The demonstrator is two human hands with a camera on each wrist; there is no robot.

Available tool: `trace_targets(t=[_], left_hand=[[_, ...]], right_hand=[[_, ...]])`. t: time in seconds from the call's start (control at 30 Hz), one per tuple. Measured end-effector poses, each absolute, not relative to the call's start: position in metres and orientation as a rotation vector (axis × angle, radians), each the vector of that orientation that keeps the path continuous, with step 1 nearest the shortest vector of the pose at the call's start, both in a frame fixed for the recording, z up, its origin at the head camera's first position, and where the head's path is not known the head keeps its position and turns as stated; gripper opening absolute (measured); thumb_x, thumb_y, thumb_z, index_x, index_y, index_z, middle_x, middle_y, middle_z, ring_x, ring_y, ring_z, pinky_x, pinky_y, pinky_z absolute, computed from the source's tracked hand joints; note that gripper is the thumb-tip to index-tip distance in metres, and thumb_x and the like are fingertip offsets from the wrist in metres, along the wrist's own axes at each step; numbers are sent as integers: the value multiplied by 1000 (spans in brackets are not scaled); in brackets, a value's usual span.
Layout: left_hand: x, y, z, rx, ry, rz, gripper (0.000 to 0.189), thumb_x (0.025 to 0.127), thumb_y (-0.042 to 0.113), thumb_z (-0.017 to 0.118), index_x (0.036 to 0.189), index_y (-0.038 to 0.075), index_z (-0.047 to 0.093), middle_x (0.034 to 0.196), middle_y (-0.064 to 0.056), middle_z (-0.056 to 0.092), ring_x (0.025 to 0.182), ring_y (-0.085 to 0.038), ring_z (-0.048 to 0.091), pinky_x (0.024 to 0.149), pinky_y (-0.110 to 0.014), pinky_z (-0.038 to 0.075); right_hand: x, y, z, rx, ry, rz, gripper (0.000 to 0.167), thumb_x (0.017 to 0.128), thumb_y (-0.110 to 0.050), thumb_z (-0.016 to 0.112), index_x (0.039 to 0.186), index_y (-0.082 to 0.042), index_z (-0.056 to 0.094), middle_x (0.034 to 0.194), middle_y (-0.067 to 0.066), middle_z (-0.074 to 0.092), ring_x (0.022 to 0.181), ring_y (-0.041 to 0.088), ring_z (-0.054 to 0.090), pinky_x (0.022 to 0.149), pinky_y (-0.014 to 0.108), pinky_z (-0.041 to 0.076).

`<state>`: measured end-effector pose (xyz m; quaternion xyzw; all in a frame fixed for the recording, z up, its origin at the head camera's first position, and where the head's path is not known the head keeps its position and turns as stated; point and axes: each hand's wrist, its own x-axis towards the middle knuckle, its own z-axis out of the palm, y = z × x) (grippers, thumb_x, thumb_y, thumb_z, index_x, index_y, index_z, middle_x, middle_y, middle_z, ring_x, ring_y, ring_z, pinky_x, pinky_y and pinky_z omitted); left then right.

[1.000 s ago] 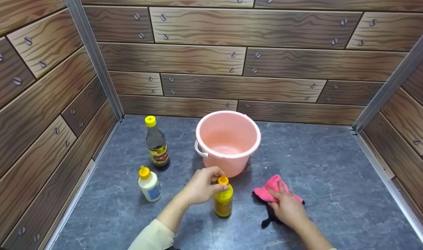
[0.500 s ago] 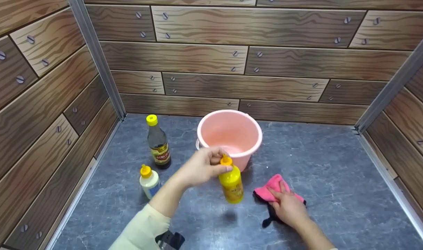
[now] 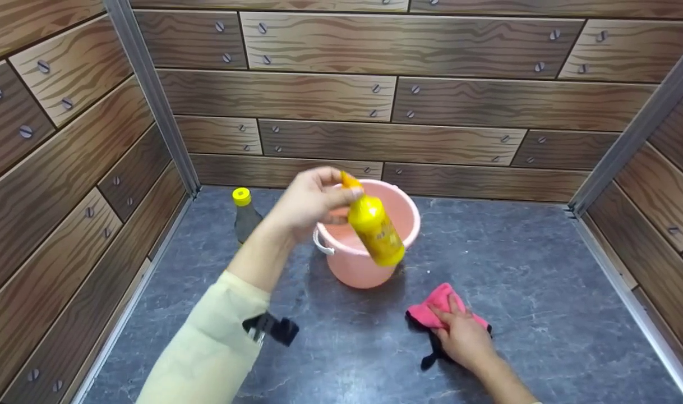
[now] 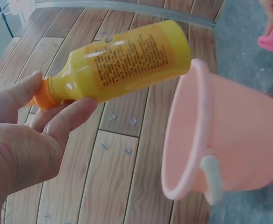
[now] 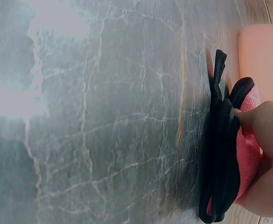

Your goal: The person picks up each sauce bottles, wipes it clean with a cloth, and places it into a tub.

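Note:
My left hand (image 3: 313, 202) pinches a yellow squeeze bottle (image 3: 376, 230) by its orange cap, between thumb and fingers. In the head view the bottle hangs tilted in front of the pink bucket (image 3: 358, 269), its base to the lower right. Printed text covers the bottle (image 4: 132, 58) in the left wrist view, and the bucket's rim (image 4: 199, 93) is close to its base. My right hand (image 3: 466, 339) holds a folded pink cloth with black edging (image 3: 439, 306) on the floor. Seen from the right wrist, the thumb lies over the cloth's black edge (image 5: 225, 154).
A dark glass bottle with a yellow cap (image 3: 243, 216) stands left of the bucket, partly behind my left arm. The bucket's white handle (image 3: 323, 244) hangs on its left side. Wood-patterned walls (image 3: 319, 95) enclose the grey marbled floor (image 3: 521, 269).
My left hand has lifted the yellow squeeze bottle off the floor and carried it up and forward to the bucket, tilting it. My arm now hides the white bottle. The right hand stays on the cloth.

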<state>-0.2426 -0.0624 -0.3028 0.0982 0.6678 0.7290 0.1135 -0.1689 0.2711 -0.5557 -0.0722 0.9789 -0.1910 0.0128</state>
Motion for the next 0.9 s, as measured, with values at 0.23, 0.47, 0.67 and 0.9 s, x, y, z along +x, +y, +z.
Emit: trace_targets(t=[0.23, 0.47, 0.67, 0.9], left_hand=[[-276, -53, -296, 54, 1952, 2248, 22, 97, 7, 79, 115, -1, 69, 114, -17, 75, 101, -30, 75, 83, -46, 64], [-308, -36, -327, -157, 1858, 2343, 27, 96, 5, 79, 118, -3, 67, 111, -16, 74, 94, -28, 75, 80, -43, 65], [-327, -20, -355, -299, 1810, 2358, 33, 93, 4, 81, 122, -4, 66, 105, -16, 73, 85, -24, 72, 83, -42, 64], [-341, 1, -378, -395, 1885, 2298, 20, 91, -1, 80, 107, -4, 70, 89, -13, 69, 77, -22, 66, 84, -43, 62]], right_hand=[[-167, 271, -555, -248, 3098, -601, 48, 94, -11, 76, 141, -10, 69, 153, 39, 42, 123, 74, 47, 102, 73, 46], [-165, 270, -558, -235, 3105, -616, 46, 94, -14, 77, 140, -12, 70, 153, 37, 43, 121, 74, 48, 95, 74, 50], [-165, 269, -557, -222, 3088, -626, 47, 95, -14, 75, 141, -13, 69, 155, 37, 41, 121, 75, 47, 91, 74, 51], [-164, 270, -555, -208, 3099, -642, 46, 95, -14, 76, 140, -13, 70, 155, 36, 42, 123, 74, 47, 97, 74, 49]])
